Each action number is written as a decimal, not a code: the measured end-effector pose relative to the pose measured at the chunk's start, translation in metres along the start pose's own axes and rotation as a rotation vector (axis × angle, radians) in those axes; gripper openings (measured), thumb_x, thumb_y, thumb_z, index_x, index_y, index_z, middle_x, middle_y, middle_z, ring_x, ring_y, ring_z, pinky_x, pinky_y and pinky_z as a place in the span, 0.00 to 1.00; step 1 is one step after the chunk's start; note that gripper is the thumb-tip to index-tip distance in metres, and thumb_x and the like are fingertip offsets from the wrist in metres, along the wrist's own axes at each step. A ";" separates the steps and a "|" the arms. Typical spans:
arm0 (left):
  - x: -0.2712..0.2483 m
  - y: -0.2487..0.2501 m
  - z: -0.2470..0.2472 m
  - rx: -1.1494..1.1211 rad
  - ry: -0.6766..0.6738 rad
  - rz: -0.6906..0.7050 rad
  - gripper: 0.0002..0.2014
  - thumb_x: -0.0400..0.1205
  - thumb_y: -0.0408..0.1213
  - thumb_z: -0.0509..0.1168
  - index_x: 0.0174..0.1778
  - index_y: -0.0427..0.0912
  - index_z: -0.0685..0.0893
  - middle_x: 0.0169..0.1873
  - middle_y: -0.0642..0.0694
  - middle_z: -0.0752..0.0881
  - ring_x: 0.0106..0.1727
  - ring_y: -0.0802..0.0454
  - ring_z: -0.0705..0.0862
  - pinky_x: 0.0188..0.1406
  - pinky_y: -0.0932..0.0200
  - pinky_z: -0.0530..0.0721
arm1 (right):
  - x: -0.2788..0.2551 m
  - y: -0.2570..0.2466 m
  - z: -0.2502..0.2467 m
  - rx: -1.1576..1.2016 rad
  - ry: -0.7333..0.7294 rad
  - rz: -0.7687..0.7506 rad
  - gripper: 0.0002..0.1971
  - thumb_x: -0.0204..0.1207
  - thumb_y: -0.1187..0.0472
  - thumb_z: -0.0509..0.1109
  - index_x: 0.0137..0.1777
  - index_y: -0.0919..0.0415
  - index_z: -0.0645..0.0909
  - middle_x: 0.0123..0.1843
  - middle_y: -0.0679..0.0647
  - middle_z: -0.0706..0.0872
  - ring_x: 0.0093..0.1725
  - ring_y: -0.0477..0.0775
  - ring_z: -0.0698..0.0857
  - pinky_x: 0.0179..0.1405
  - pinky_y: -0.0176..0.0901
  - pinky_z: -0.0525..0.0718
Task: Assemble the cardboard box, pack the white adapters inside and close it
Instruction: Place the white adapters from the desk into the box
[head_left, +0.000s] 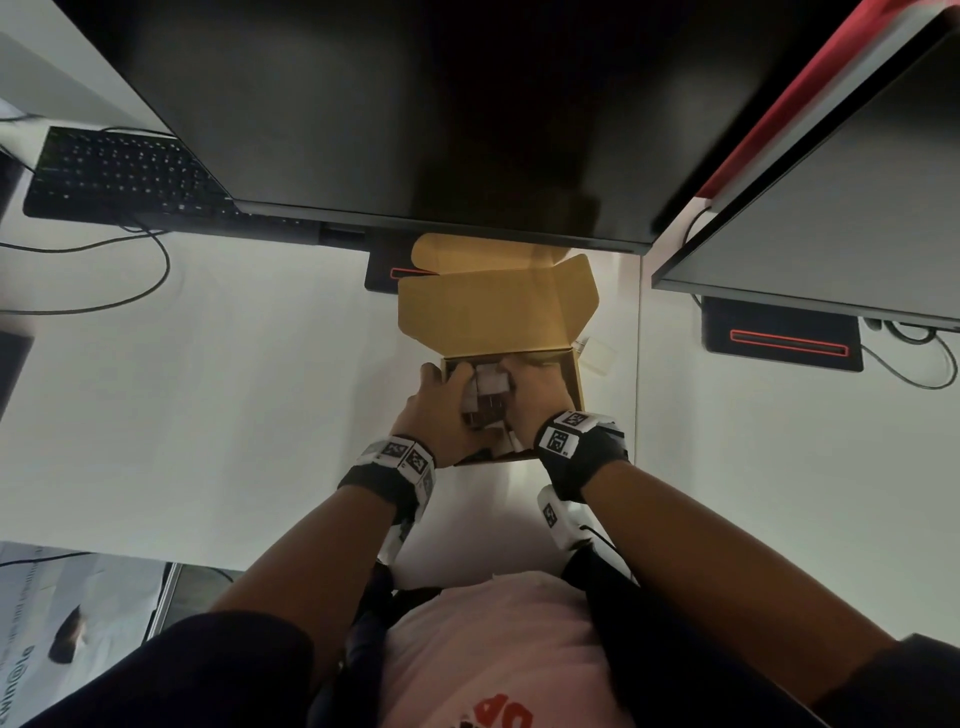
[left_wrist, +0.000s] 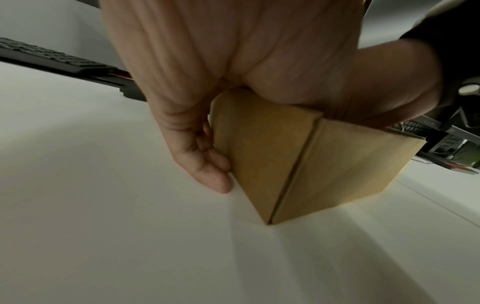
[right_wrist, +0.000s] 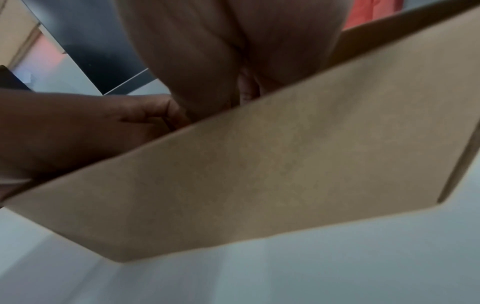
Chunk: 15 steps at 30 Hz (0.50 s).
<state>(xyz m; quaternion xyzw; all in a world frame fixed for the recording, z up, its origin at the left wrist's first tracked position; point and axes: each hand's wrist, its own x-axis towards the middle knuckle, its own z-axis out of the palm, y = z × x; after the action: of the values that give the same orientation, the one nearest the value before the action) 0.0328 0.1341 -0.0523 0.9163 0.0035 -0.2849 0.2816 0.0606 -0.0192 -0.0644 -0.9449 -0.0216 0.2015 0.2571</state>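
Both hands reach into the cardboard box (head_left: 569, 374) at 12 o'clock from us, so fingertips are hidden among the white adapters (head_left: 488, 382). Our left hand (head_left: 441, 410): thumb outside on the box wall, fingers inside, apparently around adapters. Right hand (head_left: 535, 400) grip: can't tell. Adapters are blocky, smooth, partly covered; count unclear. Box is matte brown, lid flap up, resting on the white table (head_left: 234, 389). Right wrist view is blurred.

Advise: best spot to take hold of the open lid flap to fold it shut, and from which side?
Take the lid by its far free edge, coming from behind and above. It stands open, hinged at the rear wall of the cardboard box, so that edge swings forward. Both hands sit in the opening among white adapters; clear them first.
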 end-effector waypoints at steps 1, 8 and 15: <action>0.000 0.000 0.000 0.001 -0.004 0.002 0.44 0.64 0.63 0.78 0.72 0.54 0.65 0.62 0.41 0.70 0.52 0.32 0.82 0.59 0.38 0.83 | -0.001 0.002 0.000 -0.013 -0.010 -0.004 0.15 0.75 0.67 0.69 0.61 0.55 0.81 0.53 0.57 0.87 0.50 0.60 0.86 0.51 0.51 0.87; 0.003 0.005 -0.001 -0.001 -0.038 -0.025 0.46 0.62 0.55 0.83 0.71 0.51 0.64 0.64 0.41 0.68 0.55 0.32 0.82 0.58 0.45 0.81 | -0.005 0.007 0.002 -0.054 -0.067 0.007 0.14 0.78 0.67 0.65 0.62 0.56 0.81 0.55 0.61 0.86 0.55 0.64 0.85 0.55 0.53 0.85; 0.000 0.007 -0.007 -0.018 -0.063 -0.027 0.45 0.66 0.49 0.82 0.73 0.50 0.63 0.65 0.40 0.66 0.52 0.35 0.82 0.59 0.47 0.82 | -0.007 0.010 0.005 -0.058 0.018 -0.054 0.15 0.72 0.69 0.71 0.57 0.53 0.84 0.54 0.55 0.88 0.54 0.59 0.85 0.54 0.50 0.87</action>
<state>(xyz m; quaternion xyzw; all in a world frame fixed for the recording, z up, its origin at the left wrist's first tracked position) 0.0377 0.1320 -0.0442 0.9041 0.0097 -0.3175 0.2859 0.0516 -0.0265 -0.0708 -0.9528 -0.0506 0.1852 0.2351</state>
